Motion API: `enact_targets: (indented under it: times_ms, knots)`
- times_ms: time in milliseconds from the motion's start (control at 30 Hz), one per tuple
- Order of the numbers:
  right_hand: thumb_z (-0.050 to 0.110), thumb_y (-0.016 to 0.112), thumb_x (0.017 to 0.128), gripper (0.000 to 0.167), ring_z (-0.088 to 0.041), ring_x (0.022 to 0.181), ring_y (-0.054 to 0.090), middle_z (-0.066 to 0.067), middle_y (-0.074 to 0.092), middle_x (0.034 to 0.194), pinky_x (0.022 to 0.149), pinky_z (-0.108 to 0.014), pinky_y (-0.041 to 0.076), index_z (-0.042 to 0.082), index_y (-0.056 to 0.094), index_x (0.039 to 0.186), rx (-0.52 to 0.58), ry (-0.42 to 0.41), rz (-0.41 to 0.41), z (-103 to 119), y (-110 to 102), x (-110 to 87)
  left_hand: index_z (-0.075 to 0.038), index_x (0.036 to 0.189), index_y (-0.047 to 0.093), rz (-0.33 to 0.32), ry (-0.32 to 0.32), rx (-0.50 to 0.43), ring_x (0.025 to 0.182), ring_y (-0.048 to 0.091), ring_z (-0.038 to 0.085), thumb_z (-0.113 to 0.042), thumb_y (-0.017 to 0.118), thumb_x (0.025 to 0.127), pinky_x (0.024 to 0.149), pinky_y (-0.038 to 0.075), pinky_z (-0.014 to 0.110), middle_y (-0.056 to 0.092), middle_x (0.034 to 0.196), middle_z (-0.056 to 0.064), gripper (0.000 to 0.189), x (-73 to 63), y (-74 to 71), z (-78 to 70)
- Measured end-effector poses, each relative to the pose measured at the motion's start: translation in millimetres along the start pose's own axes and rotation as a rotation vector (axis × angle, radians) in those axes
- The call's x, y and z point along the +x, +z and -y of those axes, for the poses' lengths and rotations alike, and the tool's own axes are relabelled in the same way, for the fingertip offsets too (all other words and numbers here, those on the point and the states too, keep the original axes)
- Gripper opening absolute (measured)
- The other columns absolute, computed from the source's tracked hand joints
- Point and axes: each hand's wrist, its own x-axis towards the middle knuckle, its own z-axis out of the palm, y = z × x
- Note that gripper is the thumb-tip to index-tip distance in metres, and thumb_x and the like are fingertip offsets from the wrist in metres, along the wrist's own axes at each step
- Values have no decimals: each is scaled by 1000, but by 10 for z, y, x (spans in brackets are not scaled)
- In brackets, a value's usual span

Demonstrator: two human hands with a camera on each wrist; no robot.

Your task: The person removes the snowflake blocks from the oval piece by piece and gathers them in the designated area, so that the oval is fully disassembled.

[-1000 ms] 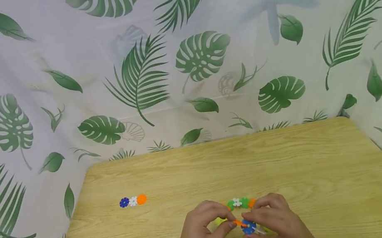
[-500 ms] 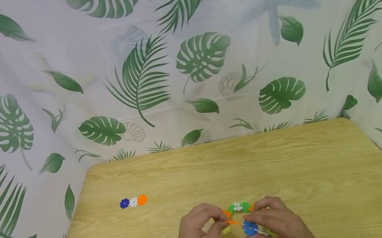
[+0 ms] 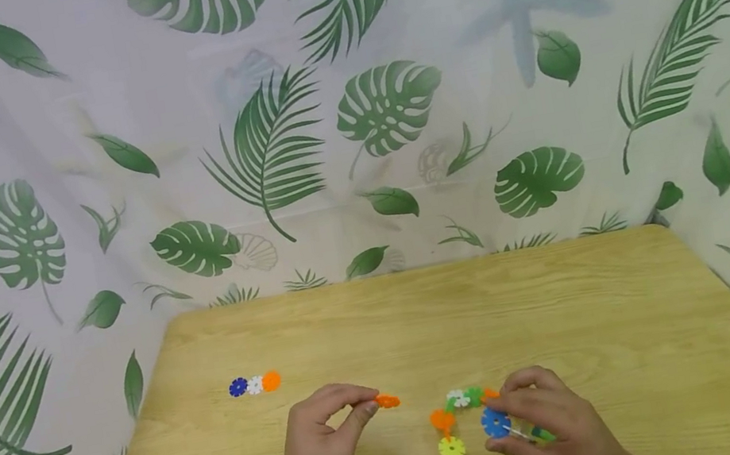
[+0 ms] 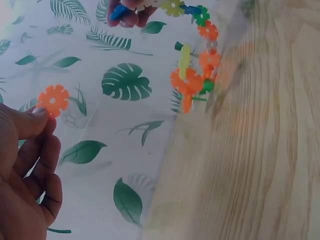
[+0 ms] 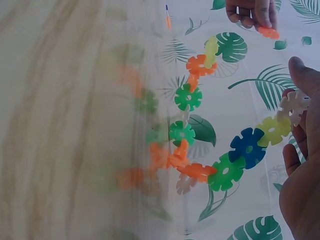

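My left hand (image 3: 324,439) pinches an orange notched plastic disc (image 3: 388,401) between thumb and fingertips, held up over the table and apart from the chain. In the left wrist view that disc (image 4: 53,100) faces the camera. My right hand (image 3: 557,421) grips one end of a curved chain of interlocking discs, near a blue disc (image 3: 496,422) and a white one (image 5: 294,106). From there the chain curves round through green, orange and white discs to a yellow disc (image 3: 452,449) at its loose end. The right fingers hide part of the chain in the head view.
Farther left on the wooden table (image 3: 352,326), a dark blue disc (image 3: 238,387), a white disc (image 3: 255,385) and an orange disc (image 3: 271,381) lie in a row. A leaf-patterned cloth (image 3: 311,252) stands behind the table and along its sides.
The orange disc was against the blue disc a second ago; my left hand has drawn it away to the left. My right hand has shifted slightly right, and the chain's yellow end has come into view.
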Motion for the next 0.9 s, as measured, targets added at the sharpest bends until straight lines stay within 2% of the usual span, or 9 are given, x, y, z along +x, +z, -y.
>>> enact_targets:
  times_ms: [167,433,633,900]
  knots:
    - [21,86,88,38,-24,96,57,-3,73,91,88,-26,47,-5,74,113,-28,7,6,-25,12,-45,-25,103,81,-37,-57,44,91,71,12,-17,77,95,83,57,31,77,100,-12,12,22,-108,58]
    - [21,87,87,38,-24,98,57,-3,73,93,89,-25,47,-3,74,114,-24,28,18,-41,44,-92,-29,98,81,-120,-173,81,86,70,11,-17,80,93,84,54,36,78,94,-11,13,27,-276,144]
    - [21,87,87,39,-24,98,57,-4,73,94,89,-25,47,-3,74,114,-22,20,18,-39,45,-93,-28,96,81,-148,-242,136,85,68,11,-21,81,93,82,53,34,77,92,-12,8,16,-374,237]
    - [21,88,86,39,-23,96,57,-3,74,94,88,-25,47,-2,75,114,-33,20,22,-37,44,-91,-22,97,83,-166,-322,214,83,66,13,-12,79,94,79,52,28,77,89,-12,11,46,-465,357]
